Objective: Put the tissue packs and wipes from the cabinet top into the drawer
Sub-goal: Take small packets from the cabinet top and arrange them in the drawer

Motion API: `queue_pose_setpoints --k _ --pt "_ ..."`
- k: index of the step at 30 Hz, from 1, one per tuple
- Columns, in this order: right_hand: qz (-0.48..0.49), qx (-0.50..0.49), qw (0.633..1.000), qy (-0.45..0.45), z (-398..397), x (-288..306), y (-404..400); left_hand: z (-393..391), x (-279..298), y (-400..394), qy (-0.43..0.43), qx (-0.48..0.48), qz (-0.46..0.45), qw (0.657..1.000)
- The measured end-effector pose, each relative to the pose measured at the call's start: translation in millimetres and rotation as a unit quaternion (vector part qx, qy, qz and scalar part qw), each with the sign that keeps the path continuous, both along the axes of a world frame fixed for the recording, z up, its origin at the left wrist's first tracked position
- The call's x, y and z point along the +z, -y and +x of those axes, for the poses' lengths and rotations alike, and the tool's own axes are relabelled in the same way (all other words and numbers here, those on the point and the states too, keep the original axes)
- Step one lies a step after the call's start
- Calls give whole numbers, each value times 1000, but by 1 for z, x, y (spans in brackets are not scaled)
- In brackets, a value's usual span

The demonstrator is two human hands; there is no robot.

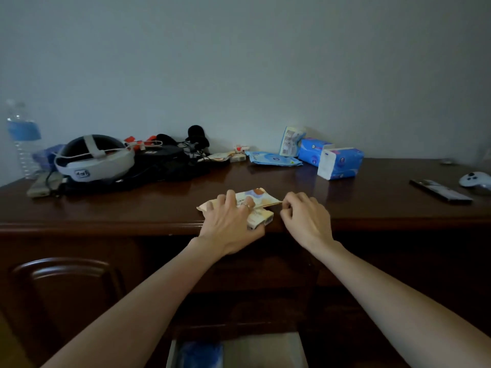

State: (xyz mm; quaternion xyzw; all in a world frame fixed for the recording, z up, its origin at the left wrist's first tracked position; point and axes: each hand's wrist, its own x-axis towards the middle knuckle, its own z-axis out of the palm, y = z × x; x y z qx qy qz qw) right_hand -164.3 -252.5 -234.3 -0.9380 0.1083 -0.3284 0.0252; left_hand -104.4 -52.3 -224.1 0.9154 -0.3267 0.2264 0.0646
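My left hand [232,221] grips a stack of beige tissue packs [259,199] at the front edge of the dark wooden cabinet top [132,208]. My right hand [305,216] pinches the right end of the top pack. At the back right lie a flat blue wipes pack [273,158], a small upright pack [289,140] and two blue-and-white tissue packs [341,163] [313,150]. Below, the open drawer [265,346] shows a blue pack [199,354] inside at its left.
A white headset [93,160], black pouches and tangled cables [172,158] crowd the back left, with a water bottle [22,139] at the far left. A small beige pack [220,156] lies by the cables. A dark remote [441,191] and white controller [475,180] sit at the right.
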Motion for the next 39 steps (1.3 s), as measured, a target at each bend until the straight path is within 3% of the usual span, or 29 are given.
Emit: queue_pose_setpoints --k 3,10,12,14,16,19,21,23,28,32,35,39 --pt "23 25 997 64 -18 -8 -9 -4 2 2 -16 -14 3 1000" --pt "241 125 946 180 -50 -31 -24 -15 -1 2 110 -55 130 984" --pt "280 152 924 212 -65 -47 -35 -31 -3 -11 141 -74 87 983" --pt "318 177 909 201 -81 -71 -43 -55 -14 -28 156 -105 -42 981" --pt "381 196 893 139 -95 -104 -50 -79 -47 -45 122 -121 -125 977" --pt "504 182 844 10 -112 -164 -65 -111 -122 -66 -114 -73 -215 967" --pt "563 134 810 -100 -119 -203 -76 -120 -177 -76 -290 -30 -298 909" --pt "591 100 773 -207 -126 -239 -86 -124 -225 -88 -400 0 -366 840" --pt "607 45 731 -310 -134 -315 -98 -119 -288 -112 -467 111 -496 724" --pt "594 -50 690 -411 -135 -367 -97 -109 -309 -128 -482 159 -500 702" --pt "569 -38 673 -471 -134 -396 -105 -104 -326 -147 -484 213 -530 663" --pt "569 -29 639 -516 -120 -425 -128 -103 -341 -169 -474 272 -534 645"
